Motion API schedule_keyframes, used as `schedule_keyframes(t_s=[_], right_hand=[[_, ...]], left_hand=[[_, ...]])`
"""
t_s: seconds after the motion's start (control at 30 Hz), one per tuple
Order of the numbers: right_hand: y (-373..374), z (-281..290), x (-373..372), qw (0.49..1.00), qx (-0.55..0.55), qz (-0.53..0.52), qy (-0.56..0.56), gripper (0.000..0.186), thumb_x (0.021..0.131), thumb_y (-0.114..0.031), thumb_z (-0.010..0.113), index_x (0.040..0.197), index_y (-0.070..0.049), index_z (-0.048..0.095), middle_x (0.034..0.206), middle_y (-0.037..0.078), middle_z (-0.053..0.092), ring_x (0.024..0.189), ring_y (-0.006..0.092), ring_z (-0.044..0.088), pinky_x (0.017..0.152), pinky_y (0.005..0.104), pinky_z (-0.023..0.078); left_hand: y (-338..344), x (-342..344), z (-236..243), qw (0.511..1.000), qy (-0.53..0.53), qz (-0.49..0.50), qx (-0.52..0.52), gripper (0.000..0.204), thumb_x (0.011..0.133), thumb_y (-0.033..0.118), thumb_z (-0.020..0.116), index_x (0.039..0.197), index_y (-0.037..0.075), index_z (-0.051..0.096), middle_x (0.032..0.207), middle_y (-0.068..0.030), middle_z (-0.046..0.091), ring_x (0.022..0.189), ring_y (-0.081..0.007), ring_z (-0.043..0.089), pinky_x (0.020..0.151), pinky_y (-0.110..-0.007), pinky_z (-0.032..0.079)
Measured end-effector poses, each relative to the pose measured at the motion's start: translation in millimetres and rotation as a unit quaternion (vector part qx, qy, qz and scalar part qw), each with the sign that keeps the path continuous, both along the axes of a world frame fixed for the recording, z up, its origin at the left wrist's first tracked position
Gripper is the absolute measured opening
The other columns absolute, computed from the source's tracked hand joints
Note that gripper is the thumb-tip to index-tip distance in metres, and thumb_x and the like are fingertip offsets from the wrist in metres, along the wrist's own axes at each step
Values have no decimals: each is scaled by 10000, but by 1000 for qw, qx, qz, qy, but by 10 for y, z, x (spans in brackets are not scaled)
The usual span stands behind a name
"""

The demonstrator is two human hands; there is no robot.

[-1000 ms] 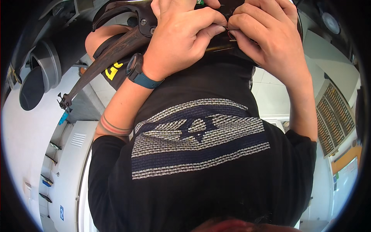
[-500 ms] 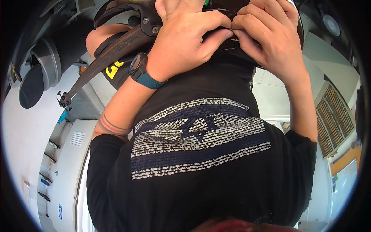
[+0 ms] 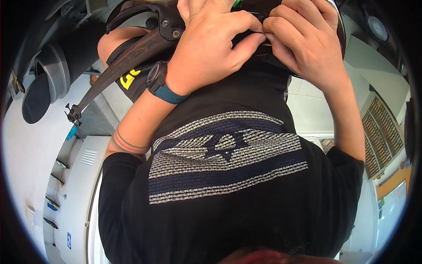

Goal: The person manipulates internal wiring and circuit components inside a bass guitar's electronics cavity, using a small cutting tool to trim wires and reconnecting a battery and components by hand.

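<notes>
In the head view, both hands are meeting at twelve o'clock, pressed close together near the top edge. The left hand is curling its fingers inward, its thumb tip pinching at a dark strap that is running across the top of a black shirt. The right hand is bending its fingers onto the same dark band from the one o'clock side, knuckles nearly touching the left hand's; the two are likely held this tight because the piece being gripped is small (what exactly is pinched between the fingertips is too hidden to tell). One dark wristwatch with a blue band is sitting on the left wrist at eleven o'clock. One dark curved arm of headgear is sweeping from eleven toward nine o'clock, ending in a small clip. At nine o'clock one grey cylinder is standing against a white machine housing that is stretching down to seven o'clock. A vent grille is showing at three o'clock.
</notes>
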State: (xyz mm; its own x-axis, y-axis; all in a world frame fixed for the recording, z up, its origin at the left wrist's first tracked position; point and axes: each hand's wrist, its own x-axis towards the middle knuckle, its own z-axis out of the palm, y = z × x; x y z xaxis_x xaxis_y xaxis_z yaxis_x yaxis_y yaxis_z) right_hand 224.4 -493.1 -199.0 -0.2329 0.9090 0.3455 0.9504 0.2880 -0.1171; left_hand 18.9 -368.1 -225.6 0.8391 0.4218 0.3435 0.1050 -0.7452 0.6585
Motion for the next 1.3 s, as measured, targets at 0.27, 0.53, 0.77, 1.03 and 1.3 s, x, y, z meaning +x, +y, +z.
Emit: schedule_keyframes(t_s=[0.27, 0.53, 0.77, 1.03, 1.3], right_hand=[[9, -43, 22, 1000, -26, 17, -3, 250, 740, -224, 838, 916, -136, 684, 984, 12, 684, 1066, 241, 662, 1021, 465, 422], [57, -86, -9, 997, 22, 23, 68, 220, 753, -172, 826, 901, -119, 672, 959, 25, 669, 1031, 253, 645, 997, 460, 424], [35, -1, -9, 993, -60, -2, 106, 117, 839, -122, 795, 881, -94, 690, 901, 47, 650, 964, 254, 613, 955, 447, 422], [26, 200, 98, 993, -83, -30, 81, 140, 852, -105, 821, 969, -110, 744, 956, 23, 710, 1056, 243, 637, 1014, 447, 417], [64, 57, 83, 998, -8, 49, 26, 210, 809, -213, 872, 956, -134, 745, 945, -21, 716, 1030, 210, 672, 998, 418, 425]], left_hand=[[54, 73, 168, 997, 61, -35, -34, 129, 869, 130, 865, 984, 105, 812, 1463, -129, 672, 1577, -431, 411, 1263, -705, 177], [64, 43, 124, 997, 58, -33, -24, 110, 878, 127, 856, 970, 96, 803, 1441, -128, 673, 1560, -427, 430, 1263, -703, 192], [64, 56, 104, 997, 55, -41, -35, 102, 879, 103, 857, 953, 89, 788, 1422, -123, 675, 1549, -419, 444, 1261, -700, 198], [85, 65, 52, 998, 19, -53, -13, 104, 872, 97, 863, 933, 82, 781, 1421, -136, 669, 1526, -422, 451, 1240, -680, 219], [78, 43, 96, 997, 45, -57, -16, 114, 882, 114, 867, 957, 75, 790, 1445, -148, 655, 1545, -431, 434, 1247, -713, 205]])
